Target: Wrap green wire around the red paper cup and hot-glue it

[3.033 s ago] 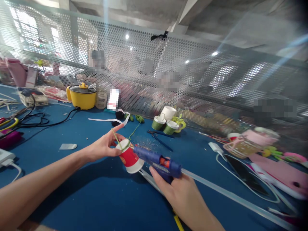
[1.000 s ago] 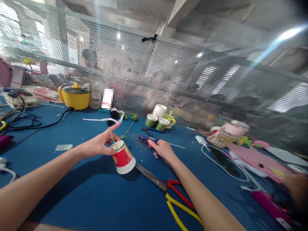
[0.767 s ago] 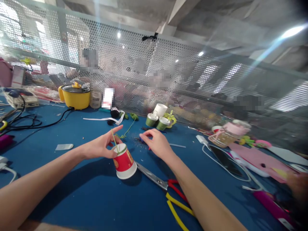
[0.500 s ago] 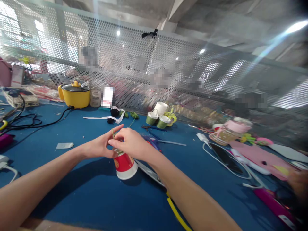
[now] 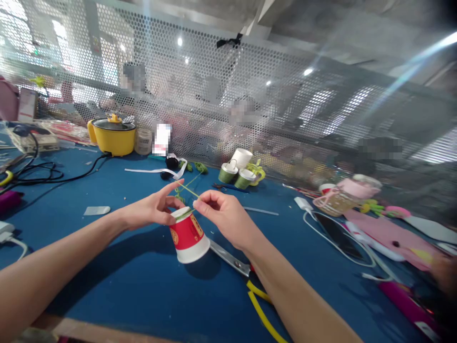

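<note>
A red and white paper cup [image 5: 185, 234] is tilted above the blue table, its wide white rim facing down and to the right. My left hand [image 5: 155, 209] grips the cup's narrow end, with the index finger raised and green yarn [image 5: 189, 189] running over it. Between the thumb and fingertips of my right hand [image 5: 223, 212], the yarn is pinched just right of the cup's end. Some green yarn lies around that narrow end. A strand leads back to a small green yarn bundle [image 5: 201, 167] on the table.
Scissors with yellow handles [image 5: 230, 259] lie under my right forearm. Green-wrapped cups [image 5: 228, 172] stand at the back by the perforated screen [image 5: 200, 119]. A yellow pot [image 5: 114, 138] is at back left. At right are a phone [image 5: 337, 236], cables and a pink pouch [image 5: 389, 238].
My right hand has moved right, away from my left, drawing the yarn out between them. The cup's narrow end and the scissors now show more. The view has shifted slightly.
</note>
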`<state>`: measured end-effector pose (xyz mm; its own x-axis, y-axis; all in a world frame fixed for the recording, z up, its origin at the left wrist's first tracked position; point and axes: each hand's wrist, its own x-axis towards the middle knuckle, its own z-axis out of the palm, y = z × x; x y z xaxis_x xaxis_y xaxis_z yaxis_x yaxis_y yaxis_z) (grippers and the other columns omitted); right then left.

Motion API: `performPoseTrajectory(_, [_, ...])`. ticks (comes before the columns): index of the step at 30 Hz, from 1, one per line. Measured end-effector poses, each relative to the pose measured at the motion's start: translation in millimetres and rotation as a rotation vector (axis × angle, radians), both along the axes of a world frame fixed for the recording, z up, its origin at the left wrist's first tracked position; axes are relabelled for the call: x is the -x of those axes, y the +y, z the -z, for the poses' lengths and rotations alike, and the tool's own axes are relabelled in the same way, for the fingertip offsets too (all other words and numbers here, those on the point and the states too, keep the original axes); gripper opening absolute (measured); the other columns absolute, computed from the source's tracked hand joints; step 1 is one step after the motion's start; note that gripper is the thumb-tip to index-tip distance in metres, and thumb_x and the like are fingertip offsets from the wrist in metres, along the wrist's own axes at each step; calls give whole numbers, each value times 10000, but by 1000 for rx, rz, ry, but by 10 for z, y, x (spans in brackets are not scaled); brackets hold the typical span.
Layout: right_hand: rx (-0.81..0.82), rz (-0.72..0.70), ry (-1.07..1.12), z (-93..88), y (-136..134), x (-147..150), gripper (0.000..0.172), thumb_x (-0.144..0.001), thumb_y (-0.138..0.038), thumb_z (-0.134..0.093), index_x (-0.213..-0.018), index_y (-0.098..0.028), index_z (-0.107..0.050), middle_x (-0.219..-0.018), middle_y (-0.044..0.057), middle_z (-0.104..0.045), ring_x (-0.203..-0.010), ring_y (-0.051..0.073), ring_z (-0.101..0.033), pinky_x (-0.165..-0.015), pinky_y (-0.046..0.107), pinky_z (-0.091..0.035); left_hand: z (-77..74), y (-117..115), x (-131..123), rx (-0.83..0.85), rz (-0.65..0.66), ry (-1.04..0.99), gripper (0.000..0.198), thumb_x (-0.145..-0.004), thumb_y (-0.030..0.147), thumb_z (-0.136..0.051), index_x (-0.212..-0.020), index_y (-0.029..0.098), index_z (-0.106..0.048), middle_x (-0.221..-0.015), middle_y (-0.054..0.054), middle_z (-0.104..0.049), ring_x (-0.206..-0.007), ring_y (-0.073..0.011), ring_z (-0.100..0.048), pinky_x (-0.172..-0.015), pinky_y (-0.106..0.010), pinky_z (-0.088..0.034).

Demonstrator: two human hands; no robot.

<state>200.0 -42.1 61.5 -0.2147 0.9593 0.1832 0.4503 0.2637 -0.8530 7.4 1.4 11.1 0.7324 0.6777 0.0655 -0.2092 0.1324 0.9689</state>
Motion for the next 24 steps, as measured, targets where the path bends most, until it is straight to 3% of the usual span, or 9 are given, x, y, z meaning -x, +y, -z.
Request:
performPoseTrajectory(21, [83, 13, 93, 163, -9, 4, 224, -775, -397, -577, -720, -184, -539, -676, -25, -566, -632, 117, -520, -602, 252, -441, 7, -25, 11, -50, 96, -72, 985, -644, 175, -718, -1432, 288, -138, -1078, -64, -582, -954, -205, -546, -807, -337, -394])
performPoseTrajectory(24, [56, 1, 133, 196, -8, 20, 213, -777, -385, -588, -721, -189, -524, -765, 4, -611, -703, 131, -562, -654, 268, -467, 3, -30, 9, -38, 104, -97, 993, -633, 169, -722, -1433, 275, -142, -1094, -69, -586, -975, -211, -543, -836, -350, -391])
